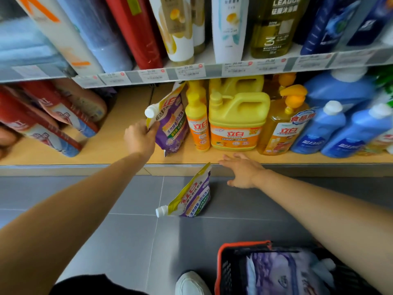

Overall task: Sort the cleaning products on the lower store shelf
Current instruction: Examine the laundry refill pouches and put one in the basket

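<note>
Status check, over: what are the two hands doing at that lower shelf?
Left grip holds purple pouch near its spout, beside orange bottle. Right grip open, over shelf edge. Second pouch on floor, not yet shelved.

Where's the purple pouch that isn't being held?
Head view, centre: the purple pouch sits on the grey floor before the lower shelf, near the right hand.

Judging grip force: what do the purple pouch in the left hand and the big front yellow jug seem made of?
Purple pouch: probably soft, glossy plastic film; it creases where the left hand grips it. Yellow jug: apparently rigid moulded plastic, with a smooth sheen and a formed handle.
</note>
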A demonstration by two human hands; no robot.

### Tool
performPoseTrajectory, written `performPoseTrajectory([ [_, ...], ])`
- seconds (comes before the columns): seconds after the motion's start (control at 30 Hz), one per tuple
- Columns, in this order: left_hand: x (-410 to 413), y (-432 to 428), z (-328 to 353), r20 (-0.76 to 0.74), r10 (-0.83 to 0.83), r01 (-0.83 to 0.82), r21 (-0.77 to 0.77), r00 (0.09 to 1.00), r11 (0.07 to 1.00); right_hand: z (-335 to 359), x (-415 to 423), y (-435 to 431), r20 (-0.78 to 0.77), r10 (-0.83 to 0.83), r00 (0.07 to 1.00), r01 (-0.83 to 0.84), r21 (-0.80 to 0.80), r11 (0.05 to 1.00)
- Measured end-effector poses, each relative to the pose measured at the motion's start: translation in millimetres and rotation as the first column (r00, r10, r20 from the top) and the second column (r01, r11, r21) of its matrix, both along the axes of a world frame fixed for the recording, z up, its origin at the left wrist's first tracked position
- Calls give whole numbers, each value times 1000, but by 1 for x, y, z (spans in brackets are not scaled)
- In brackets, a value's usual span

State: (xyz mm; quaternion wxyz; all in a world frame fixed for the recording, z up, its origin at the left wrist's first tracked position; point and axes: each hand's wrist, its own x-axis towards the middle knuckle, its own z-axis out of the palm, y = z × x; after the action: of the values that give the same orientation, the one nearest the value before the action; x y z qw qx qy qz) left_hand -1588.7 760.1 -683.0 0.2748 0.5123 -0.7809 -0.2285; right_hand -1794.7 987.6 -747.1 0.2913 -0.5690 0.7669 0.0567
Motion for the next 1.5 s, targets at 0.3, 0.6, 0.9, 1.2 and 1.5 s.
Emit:
performPoseTrajectory([
  [0.3,67,51,60,25,9,-7,-95,1000,995,26,7,-1,100,-43,994,28,153,988],
  [0.6,105,100,137,-111,-41,26,-134,993,991,135,31,36,648,-152,746,501,-397,769],
  [0.9,70,193,199,-134,-342,329,-114,930,938,271,54,114,335,41,941,268,-818,509],
  [1.2,1,305,159,-335,-474,533,107,814,839,261,3,214,419,6,908,337,-738,585],
  [1.5,-44,366,116,-394,-630,739,267,669,618,233,-25,285,414,-156,897,429,-725,539],
])
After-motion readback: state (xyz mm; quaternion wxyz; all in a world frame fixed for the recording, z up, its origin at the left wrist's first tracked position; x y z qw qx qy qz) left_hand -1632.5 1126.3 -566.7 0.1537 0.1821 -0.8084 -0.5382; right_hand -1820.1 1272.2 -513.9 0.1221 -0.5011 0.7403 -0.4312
